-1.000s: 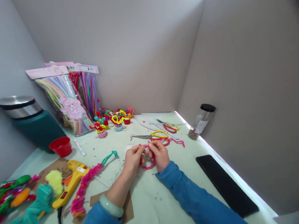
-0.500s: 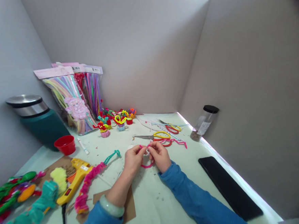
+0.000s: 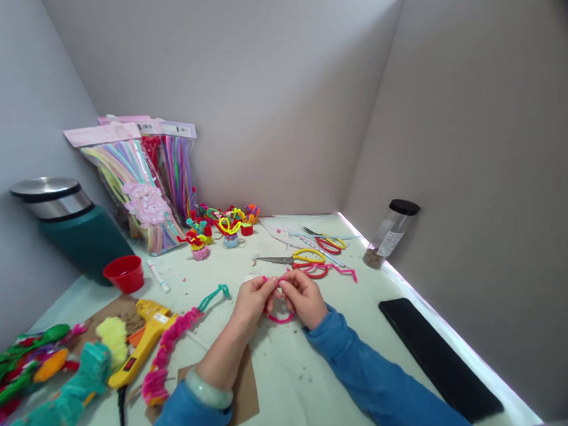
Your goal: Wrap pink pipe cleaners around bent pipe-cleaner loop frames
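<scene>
A thin pink pipe cleaner [image 3: 280,320] is bent into a loop between my two hands, its lower curve hanging below the fingers. My left hand [image 3: 254,301] pinches it from one side between thumb and forefinger. From the other side my right hand [image 3: 305,296] pinches the same pipe cleaner, with the fingertips of both hands almost meeting. Just beyond my hands lie red-and-yellow scissors [image 3: 309,256] and a bent pink pipe cleaner piece [image 3: 342,271]. To the left rests a fuzzy pink twisted strip [image 3: 169,344] with a teal looped end.
A yellow glue gun [image 3: 140,343], red cup [image 3: 124,275], teal bottle [image 3: 78,227] and bags of pipe cleaners [image 3: 139,184] stand left. Small colourful figures [image 3: 229,226] sit at the back. Rightward are a clear jar [image 3: 391,235] and a black slab [image 3: 437,355]. Grey panels surround the table.
My fingertips have shifted slightly, and the pink pipe cleaner's loop shows a bit lower and wider beneath them. The view has tilted slightly; objects on the table stay in place.
</scene>
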Demonstrator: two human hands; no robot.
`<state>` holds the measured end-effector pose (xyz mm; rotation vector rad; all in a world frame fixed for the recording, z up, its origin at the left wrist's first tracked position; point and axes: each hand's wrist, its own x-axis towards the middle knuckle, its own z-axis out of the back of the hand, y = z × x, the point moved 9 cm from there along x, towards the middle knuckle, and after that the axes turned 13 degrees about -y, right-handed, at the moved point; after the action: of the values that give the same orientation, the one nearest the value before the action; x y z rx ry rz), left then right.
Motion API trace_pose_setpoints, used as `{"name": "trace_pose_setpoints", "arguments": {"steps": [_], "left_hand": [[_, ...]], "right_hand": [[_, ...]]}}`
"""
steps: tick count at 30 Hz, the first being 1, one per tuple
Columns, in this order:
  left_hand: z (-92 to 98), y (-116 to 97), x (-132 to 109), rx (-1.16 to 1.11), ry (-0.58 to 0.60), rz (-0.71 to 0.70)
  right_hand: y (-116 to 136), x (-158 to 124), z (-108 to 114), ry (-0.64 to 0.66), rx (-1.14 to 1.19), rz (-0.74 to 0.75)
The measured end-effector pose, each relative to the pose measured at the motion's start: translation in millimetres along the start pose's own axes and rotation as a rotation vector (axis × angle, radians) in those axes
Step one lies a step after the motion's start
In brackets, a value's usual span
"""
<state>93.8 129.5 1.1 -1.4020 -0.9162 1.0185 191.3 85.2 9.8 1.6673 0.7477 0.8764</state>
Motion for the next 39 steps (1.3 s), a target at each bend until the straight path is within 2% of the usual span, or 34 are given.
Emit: {"name": "trace_pose_setpoints", "arguments": {"steps": [3,5,9,11,15,21,23,24,26,28,30,31,33,39], "left_hand": [[7.1,-7.0,1.7,-0.014,-0.109,-0.055],[13.9,-19.2,0.3,0.002,-0.190,-0.177],[13.9,-50.6,-14.6,0.314,-0.260,-0.572],[10.1,-59.7,-23.4,0.458,-0.285,-0.725],[5.0,-61.1,-29.0,0.594,-0.299,-0.830],[6.3,-51.4,-20.6,0.765,-0.306,-0.724],[11.0,-46.3,-13.9,0.706,-0.293,-0.597],[13.5,-40.2,-9.1,0.630,-0.264,-0.486],[11.8,-20.3,-1.6,0.372,-0.124,-0.191],[-1.6,-4.4,-4.4,0.048,0.078,0.082],[-14.2,-3.2,-12.4,-0.200,0.238,0.221],[-17.3,-5.1,-15.4,-0.260,0.280,0.242],[-16.9,-7.7,-16.7,-0.261,0.280,0.225],[-3.1,-15.1,-4.3,0.023,0.110,-0.018]], "right_hand": [[-2.5,3.0,7.0,-0.074,0.025,-0.032],[-5.9,5.8,10.5,-0.101,0.049,-0.061],[-11.7,9.0,14.4,-0.130,0.088,-0.108],[-11.8,8.4,13.4,-0.125,0.090,-0.114],[-9.2,5.5,8.8,-0.095,0.071,-0.098],[-4.7,7.2,15.5,-0.139,-0.034,0.059],[-3.9,8.7,18.6,-0.155,-0.065,0.098],[-3.6,9.4,19.5,-0.157,-0.066,0.105],[-3.3,9.9,18.6,-0.141,-0.040,0.087],[-4.4,9.1,12.9,-0.083,0.018,0.024],[-5.0,7.3,6.2,-0.021,0.077,-0.044],[-4.7,6.8,4.5,-0.006,0.094,-0.067],[-3.6,7.9,6.7,-0.029,0.108,-0.083],[-4.2,14.8,21.0,-0.139,0.077,-0.059]]}}
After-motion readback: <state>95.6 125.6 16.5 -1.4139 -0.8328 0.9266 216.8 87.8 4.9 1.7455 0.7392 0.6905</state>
